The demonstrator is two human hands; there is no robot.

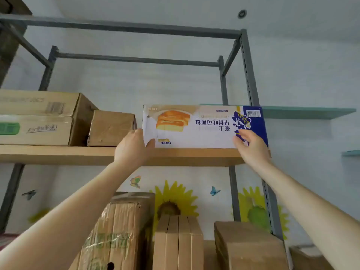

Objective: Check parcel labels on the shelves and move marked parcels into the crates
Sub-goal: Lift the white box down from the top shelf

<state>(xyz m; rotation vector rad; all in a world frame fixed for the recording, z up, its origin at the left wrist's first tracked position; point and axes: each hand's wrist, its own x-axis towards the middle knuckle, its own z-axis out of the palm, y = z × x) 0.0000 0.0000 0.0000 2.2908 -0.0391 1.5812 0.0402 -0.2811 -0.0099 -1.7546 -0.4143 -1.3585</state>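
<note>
Gripping one printed box [202, 126], left hand [132, 149], right hand [251, 147], three brown cartons [111, 127] beside

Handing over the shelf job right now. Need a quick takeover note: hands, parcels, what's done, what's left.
Left hand: grips the left end of the bread carton, thumb on its front face.
Right hand: on the carton's lower right corner; grip not clear.
Parcels: the carton rests on the upper shelf board, print upside down, barcode at top right. Stacked brown cartons and a small brown box stand to its left; more parcels are on the level below.
Done: cannot tell; no crates in view.
Left: read this carton's label, crate it if marked, then check the rest.
</note>
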